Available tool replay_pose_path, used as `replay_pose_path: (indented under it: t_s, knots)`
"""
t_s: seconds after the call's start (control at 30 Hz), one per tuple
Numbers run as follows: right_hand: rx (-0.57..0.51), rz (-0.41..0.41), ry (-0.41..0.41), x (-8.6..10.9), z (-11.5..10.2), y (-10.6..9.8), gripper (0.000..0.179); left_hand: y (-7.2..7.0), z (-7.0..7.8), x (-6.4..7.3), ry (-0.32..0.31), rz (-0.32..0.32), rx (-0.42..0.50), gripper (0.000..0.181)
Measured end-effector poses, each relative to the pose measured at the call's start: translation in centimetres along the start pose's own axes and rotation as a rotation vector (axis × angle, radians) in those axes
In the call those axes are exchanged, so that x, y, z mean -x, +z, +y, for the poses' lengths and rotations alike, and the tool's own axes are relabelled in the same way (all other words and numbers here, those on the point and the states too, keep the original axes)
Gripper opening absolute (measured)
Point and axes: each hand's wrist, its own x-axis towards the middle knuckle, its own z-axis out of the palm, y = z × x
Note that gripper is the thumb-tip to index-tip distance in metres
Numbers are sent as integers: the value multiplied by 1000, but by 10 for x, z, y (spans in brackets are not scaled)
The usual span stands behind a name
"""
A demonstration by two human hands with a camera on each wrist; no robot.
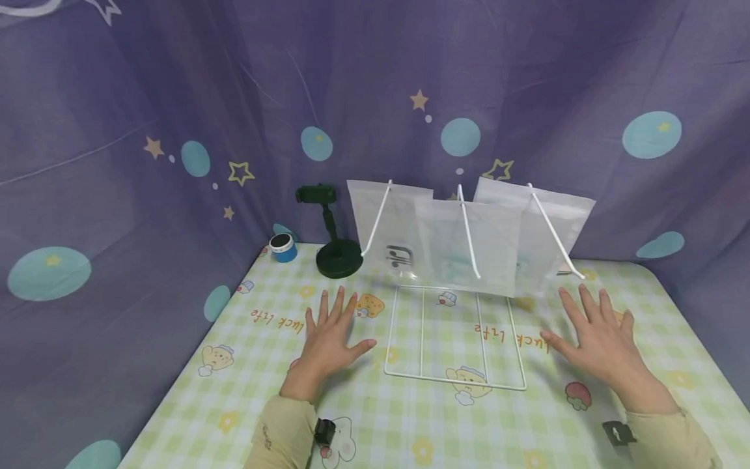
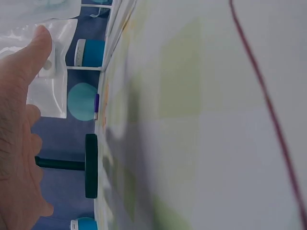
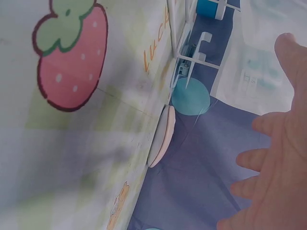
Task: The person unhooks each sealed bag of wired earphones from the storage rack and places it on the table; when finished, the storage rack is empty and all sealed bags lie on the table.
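Observation:
Both hands are spread over the checked tablecloth, with nothing in them. The left hand (image 1: 328, 342) is left of a white wire rack (image 1: 457, 381), palm down, fingers straight. To the rack's right, the right hand (image 1: 603, 339) has its fingers fanned out. On the rack's prongs hang a left translucent bag (image 1: 404, 225), a middle bag (image 1: 498, 251) and a right bag (image 1: 568, 215). The left bag holds a flat item with dark marks; pale blue contents show faintly through the middle one. In the left wrist view, a white item (image 2: 48, 64) shows inside a bag behind the thumb.
A dark green phone stand (image 1: 338, 259) stands at the back left beside a blue jar (image 1: 284, 249) with a white rim. Behind the rack, the right wrist view shows a pale round item (image 3: 162, 136) and another blue jar (image 3: 207, 8). A purple curtain (image 1: 375, 85) encloses the table.

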Motion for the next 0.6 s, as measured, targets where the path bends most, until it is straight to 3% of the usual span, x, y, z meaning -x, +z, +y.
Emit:
replay_pose_path:
  t_s: [0.3, 0.6]
  knots:
    - [-27, -32, 1, 6, -1, 4, 95, 0, -1, -4, 6, -6, 0, 99]
    - [-104, -194, -70, 12, -16, 16, 96, -7, 0, -27, -32, -16, 193, 101]
